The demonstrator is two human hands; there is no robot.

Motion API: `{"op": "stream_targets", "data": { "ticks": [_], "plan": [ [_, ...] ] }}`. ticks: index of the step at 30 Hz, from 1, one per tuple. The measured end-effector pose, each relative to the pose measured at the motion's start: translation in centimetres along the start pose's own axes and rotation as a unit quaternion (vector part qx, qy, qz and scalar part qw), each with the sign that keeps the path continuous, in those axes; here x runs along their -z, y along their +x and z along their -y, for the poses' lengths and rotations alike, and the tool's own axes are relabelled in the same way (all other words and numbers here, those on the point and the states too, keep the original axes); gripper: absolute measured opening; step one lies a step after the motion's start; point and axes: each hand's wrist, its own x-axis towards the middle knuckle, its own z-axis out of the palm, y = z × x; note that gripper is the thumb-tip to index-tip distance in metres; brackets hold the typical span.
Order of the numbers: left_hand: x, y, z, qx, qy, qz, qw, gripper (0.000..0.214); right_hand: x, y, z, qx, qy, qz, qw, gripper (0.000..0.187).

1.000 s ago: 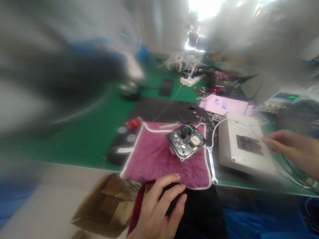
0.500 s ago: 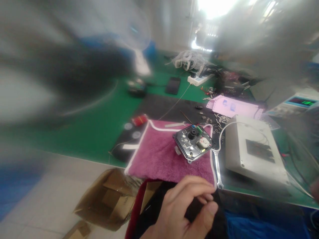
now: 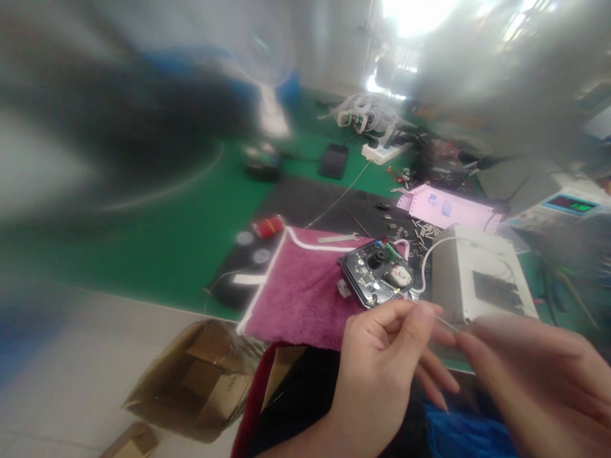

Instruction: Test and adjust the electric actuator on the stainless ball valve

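My left hand is in front of the towel's near right part, thumb and index finger pinched together. From this pinch a thin pale strand runs to the fingertips of my right hand, which is blurred but closed at the tips. What the strand is, I cannot make out. Just beyond my left fingers lies an open circuit-board assembly in a dark angular housing, with a black round part and a whitish part on it. It rests on a purple towel with white edging. A flat wrench lies behind it.
A white box with a cable stands to the right. Behind it are pink papers, scattered metal pins and a power supply with a lit display. A cardboard box is on the floor, left of my lap.
My right hand has come in from the right edge. My left hand has risen rightward and closed into a pinch, with the strand now between both hands. The view has shifted slightly.
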Motion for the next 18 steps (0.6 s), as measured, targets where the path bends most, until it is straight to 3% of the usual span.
{"op": "stream_targets", "data": {
  "ticks": [3,11,18],
  "plan": [
    [0.0,0.0,0.0,0.035,0.002,-0.006,0.999,0.045,-1.5,0.0,1.0,-0.014,0.017,-0.090,0.996,0.021],
    [-0.6,-0.5,0.5,0.083,0.043,-0.012,0.996,0.064,-3.7,-0.8,1.7,-0.029,0.027,-0.133,0.990,0.022],
    [-0.7,-0.8,-0.2,0.108,0.081,-0.038,0.990,0.059,-3.5,-0.4,3.1,-0.048,0.000,-0.137,0.989,0.018]
  ]
}}
